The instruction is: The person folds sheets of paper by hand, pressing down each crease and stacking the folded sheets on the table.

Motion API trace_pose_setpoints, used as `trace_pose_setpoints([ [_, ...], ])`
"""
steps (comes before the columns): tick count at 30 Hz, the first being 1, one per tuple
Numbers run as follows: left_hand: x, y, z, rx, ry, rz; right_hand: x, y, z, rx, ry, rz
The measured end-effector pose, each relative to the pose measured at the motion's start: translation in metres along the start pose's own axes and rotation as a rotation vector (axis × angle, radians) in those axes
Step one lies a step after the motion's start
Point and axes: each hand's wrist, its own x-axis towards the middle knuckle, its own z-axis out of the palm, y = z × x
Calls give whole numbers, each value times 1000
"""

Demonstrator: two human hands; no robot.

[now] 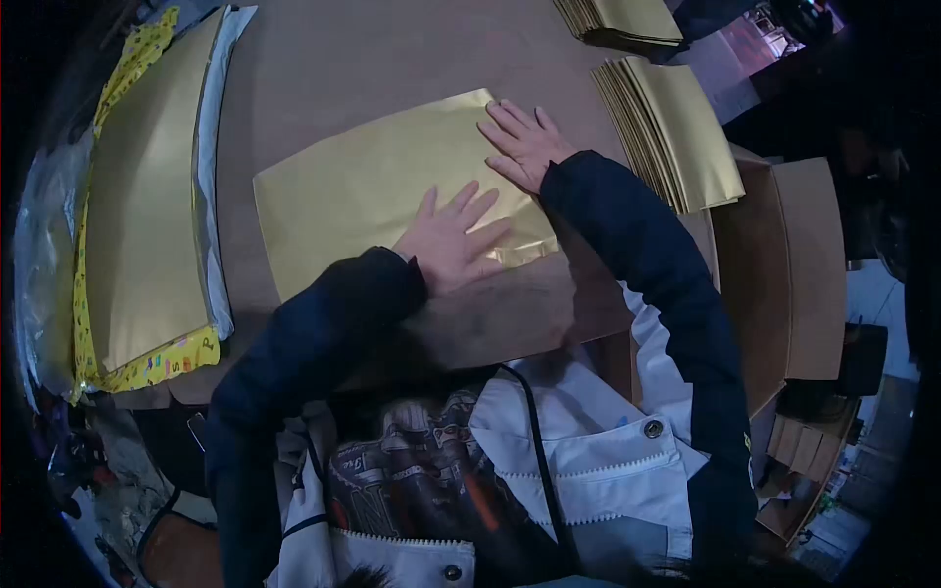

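Hands, two, bare, both palm down with fingers spread, neither pinching anything: left hand [449, 240], slightly blurred, over the near right part of a large, smooth, shiny gold sheet [358, 186], its palm about the near edge; right hand [524, 147], laid at the far right corner of the same sheet, fingers pointing away and to the left. Both wrists in dark blue sleeves. Gold sheet: one, lying flat on a brown desk [392, 44], in front of the person, with a bright, creased strip along its near right edge. To the left: one tall stack of flat gold sheets [152, 196], edged by a yellow printed wrapper [186, 359], with crumpled clear plastic [44, 265] on its outer side. To the right: one bundle of folded gold sheets [676, 127], layers fanned on the side facing the hands; beyond it, a second gold bundle [632, 22], partly cut off by the view. Below the nearer bundle, at the desk's right side: one open brown cardboard box [809, 265].
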Motion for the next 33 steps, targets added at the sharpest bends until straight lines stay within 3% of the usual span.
trace_pose_setpoints([
  [5,-5,33,3,-138,-26,224,-1,-2,-1,6,5,-14],
  [10,17,6,2,-79,62,99,-1,-2,2,15,36,-22],
  [12,17,11,2,66,60,191,-2,-2,0,5,34,-16],
  [16,14,38,11,-102,67,364,0,-4,3,5,53,-5],
  [19,9,30,-1,-342,42,236,-3,-3,2,2,55,-2],
  [22,-10,-8,7,0,202,-14,-2,-4,5,7,50,6],
  [28,-41,-8,-2,45,125,-114,-11,-2,-4,41,121,25],
  [30,-40,-11,4,43,124,-120,-30,-5,-10,476,294,157],
  [31,-40,-11,5,35,114,-120,-46,-11,-13,468,288,156],
  [33,-42,-11,-2,14,88,-110,-83,-28,-21,636,298,453],
])
